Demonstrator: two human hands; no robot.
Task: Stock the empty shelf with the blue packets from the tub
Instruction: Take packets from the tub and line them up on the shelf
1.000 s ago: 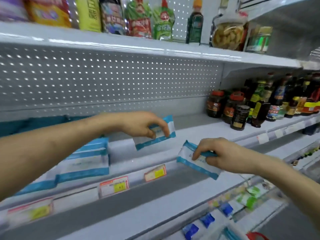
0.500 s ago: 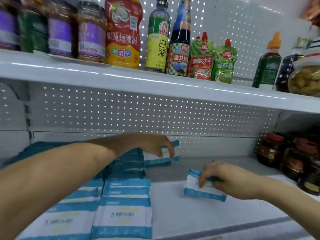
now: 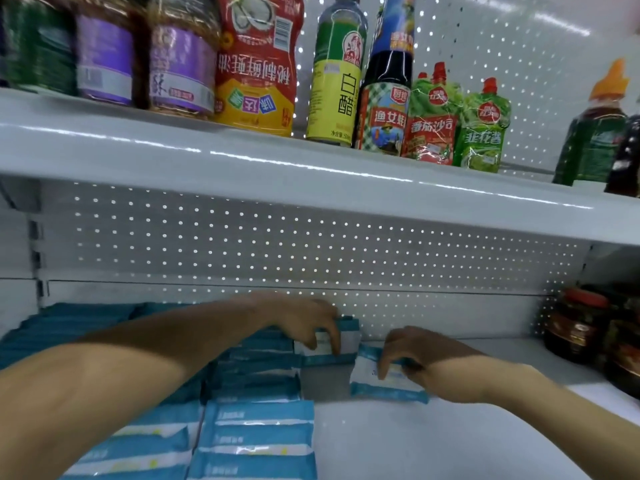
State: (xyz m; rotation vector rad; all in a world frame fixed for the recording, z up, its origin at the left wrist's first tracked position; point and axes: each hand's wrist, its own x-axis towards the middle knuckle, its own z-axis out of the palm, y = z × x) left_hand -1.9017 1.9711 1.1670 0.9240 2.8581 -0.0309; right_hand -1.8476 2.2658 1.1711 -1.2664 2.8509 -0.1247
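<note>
My left hand and right hand each pinch a blue packet; released carelessly on the shelf, either could slide crooked.

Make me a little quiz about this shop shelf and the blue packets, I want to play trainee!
1. True or false: both hands hold a blue packet.
2. Which hand's packet is nearer the dark jars? A. left B. right
3. Fill in: the stocked packets lie on the shelf's ____ side.

Key:
1. True: the left hand grips one packet at the back, the right hand presses another packet onto the shelf.
2. B
3. left
</note>
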